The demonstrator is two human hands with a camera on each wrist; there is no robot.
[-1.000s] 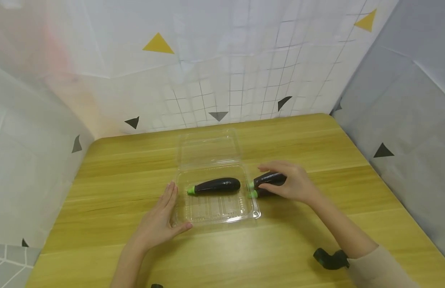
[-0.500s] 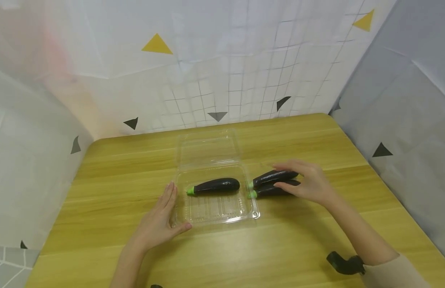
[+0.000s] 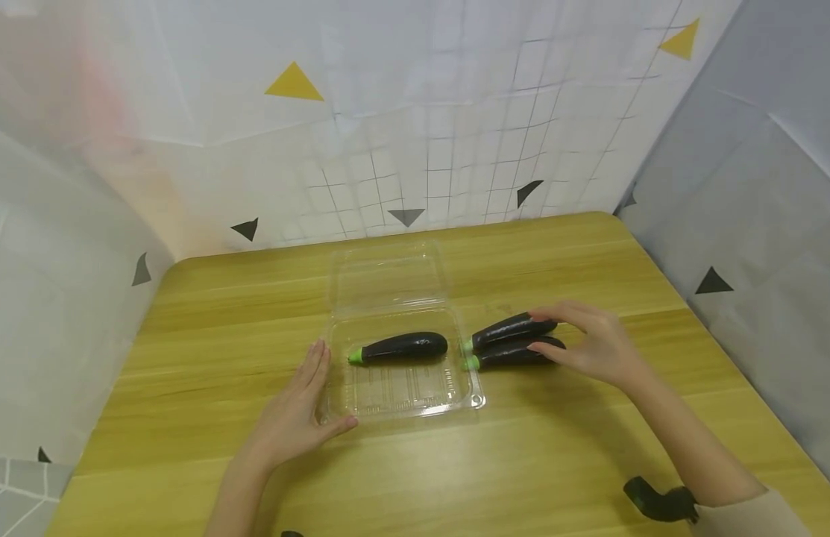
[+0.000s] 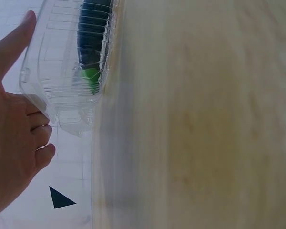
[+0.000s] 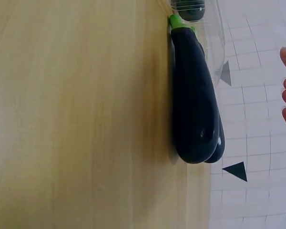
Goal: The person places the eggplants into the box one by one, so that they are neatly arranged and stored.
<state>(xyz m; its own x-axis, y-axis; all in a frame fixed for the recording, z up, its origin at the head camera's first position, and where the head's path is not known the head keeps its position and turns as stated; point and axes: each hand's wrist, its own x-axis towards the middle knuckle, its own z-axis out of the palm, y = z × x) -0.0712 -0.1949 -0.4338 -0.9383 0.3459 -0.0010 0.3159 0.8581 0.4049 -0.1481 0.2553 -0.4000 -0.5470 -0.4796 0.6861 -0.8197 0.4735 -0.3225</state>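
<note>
A clear plastic clamshell container [image 3: 401, 391] lies with its lid [image 3: 391, 280] folded back. Inside it is one dark eggplant [image 3: 404, 346], its green end to the left. My left hand [image 3: 290, 418] rests at the container's left front corner, straight fingers along the side and thumb at the front edge. Two more eggplants, a rear one [image 3: 508, 330] and a front one [image 3: 515, 353], lie side by side on the table, green ends at the container's right rim. My right hand [image 3: 596, 344] hovers by their rounded ends with thumb and fingers apart; the right wrist view shows a gap between them.
The wooden table [image 3: 415, 477] reaches back to a white wall [image 3: 388, 134] marked with grid lines and triangles. Grey side walls stand left and right. A black curved piece [image 3: 659, 500] sits at my right wrist.
My right hand has drawn back to the right, uncovering more of the two eggplants, which stay beside the container. The left hand and the container have kept their places.
</note>
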